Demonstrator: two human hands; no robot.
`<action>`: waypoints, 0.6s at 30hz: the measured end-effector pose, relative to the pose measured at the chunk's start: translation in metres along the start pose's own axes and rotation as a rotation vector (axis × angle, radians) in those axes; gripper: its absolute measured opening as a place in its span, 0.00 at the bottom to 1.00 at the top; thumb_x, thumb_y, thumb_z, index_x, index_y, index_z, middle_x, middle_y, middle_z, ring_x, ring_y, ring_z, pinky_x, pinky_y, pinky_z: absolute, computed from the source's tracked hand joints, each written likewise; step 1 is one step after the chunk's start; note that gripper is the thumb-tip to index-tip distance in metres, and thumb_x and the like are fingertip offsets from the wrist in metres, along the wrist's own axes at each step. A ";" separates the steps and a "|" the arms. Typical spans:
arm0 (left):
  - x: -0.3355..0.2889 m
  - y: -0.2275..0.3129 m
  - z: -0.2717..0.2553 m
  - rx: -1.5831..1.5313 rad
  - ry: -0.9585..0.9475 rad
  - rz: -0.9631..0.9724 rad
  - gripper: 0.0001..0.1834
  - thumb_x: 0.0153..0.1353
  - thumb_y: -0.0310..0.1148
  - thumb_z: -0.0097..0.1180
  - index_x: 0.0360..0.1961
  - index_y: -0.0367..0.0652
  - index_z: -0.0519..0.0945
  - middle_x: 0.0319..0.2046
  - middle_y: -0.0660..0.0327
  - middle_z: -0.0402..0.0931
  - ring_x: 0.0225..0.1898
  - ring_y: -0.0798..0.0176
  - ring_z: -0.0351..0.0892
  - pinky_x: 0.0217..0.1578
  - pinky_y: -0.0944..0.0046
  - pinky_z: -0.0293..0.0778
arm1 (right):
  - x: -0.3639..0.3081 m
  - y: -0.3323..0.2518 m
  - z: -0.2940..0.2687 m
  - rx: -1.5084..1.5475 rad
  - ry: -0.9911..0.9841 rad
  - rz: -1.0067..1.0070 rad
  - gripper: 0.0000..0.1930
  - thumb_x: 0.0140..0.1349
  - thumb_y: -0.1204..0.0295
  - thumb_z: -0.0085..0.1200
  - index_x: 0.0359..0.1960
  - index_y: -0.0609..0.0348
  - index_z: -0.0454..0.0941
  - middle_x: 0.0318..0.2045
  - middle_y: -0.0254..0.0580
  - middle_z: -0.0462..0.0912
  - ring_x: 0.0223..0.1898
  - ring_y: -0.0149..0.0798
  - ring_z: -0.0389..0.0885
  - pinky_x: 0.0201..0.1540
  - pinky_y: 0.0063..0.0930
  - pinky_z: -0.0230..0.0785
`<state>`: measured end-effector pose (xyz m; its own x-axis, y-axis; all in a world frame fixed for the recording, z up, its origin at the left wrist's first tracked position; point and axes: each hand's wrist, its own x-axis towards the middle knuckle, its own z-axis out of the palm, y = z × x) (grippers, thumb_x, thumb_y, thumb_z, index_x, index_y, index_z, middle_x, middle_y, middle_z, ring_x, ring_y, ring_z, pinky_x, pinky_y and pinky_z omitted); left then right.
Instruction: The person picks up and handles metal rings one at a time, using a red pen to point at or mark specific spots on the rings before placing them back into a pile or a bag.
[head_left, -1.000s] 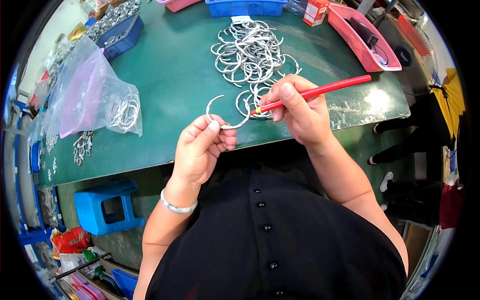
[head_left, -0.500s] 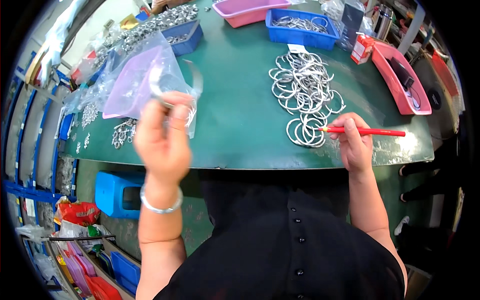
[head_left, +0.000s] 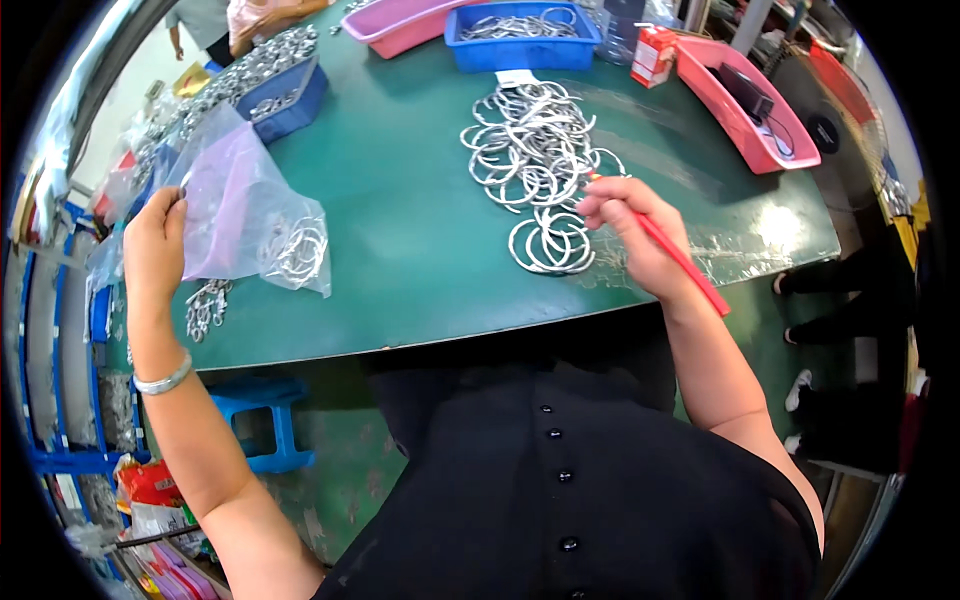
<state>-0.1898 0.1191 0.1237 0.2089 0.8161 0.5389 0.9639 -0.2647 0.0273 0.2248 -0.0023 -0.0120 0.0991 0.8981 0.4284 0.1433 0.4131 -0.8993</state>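
Note:
My left hand (head_left: 155, 240) is at the left edge of a clear plastic bag (head_left: 240, 160), its thumb and fingers pinched on the plastic. Several silvery rings (head_left: 297, 250) show through the bag's lower right corner. My right hand (head_left: 645, 230) is closed around a red pencil (head_left: 690, 270), whose tip points to the far left by the pile. Just left of those fingers lies a heap of bangle-like metal rings (head_left: 530, 130). A smaller group of overlapping rings (head_left: 550, 243) lies nearer me. Whether the right fingertips touch a ring, I cannot tell.
Beyond the heap stand a blue basket (head_left: 522, 52) of rings and a pink basket (head_left: 400, 30). A red drink carton (head_left: 655, 55) and a long pink basket (head_left: 745, 125) are at the right. Small metal parts (head_left: 207, 308) lie near the bag; a blue stool (head_left: 280, 425) stands below.
The view has shifted. My left hand has moved left to the bag's edge, and the ring it held no longer shows in it. In my right hand the pencil has swung from level to slanting.

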 end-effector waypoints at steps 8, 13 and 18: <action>-0.020 0.042 0.005 -0.135 0.358 0.181 0.10 0.58 0.27 0.47 0.38 0.36 0.76 0.34 0.55 0.76 0.34 0.60 0.76 0.35 0.67 0.70 | -0.001 0.012 0.003 -0.680 -0.309 -0.317 0.12 0.39 0.79 0.56 0.28 0.55 0.69 0.25 0.38 0.71 0.31 0.44 0.69 0.36 0.33 0.60; -0.064 0.101 0.024 -0.390 0.300 0.311 0.06 0.52 0.21 0.51 0.33 0.34 0.76 0.29 0.55 0.75 0.28 0.62 0.73 0.30 0.68 0.69 | 0.002 0.026 0.013 -0.785 -0.306 -0.377 0.09 0.41 0.77 0.54 0.26 0.55 0.69 0.24 0.36 0.72 0.32 0.42 0.69 0.35 0.33 0.60; -0.105 0.151 0.074 -0.716 -0.063 0.211 0.05 0.50 0.21 0.52 0.31 0.36 0.76 0.28 0.54 0.74 0.29 0.57 0.75 0.29 0.66 0.71 | 0.005 0.021 0.017 -0.905 -0.331 -0.318 0.05 0.45 0.75 0.51 0.23 0.56 0.68 0.20 0.37 0.72 0.29 0.42 0.68 0.31 0.32 0.58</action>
<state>-0.0544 0.0313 0.0086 0.4070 0.7333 0.5446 0.5636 -0.6708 0.4820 0.2115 0.0134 -0.0306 -0.3314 0.8199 0.4667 0.8215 0.4941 -0.2846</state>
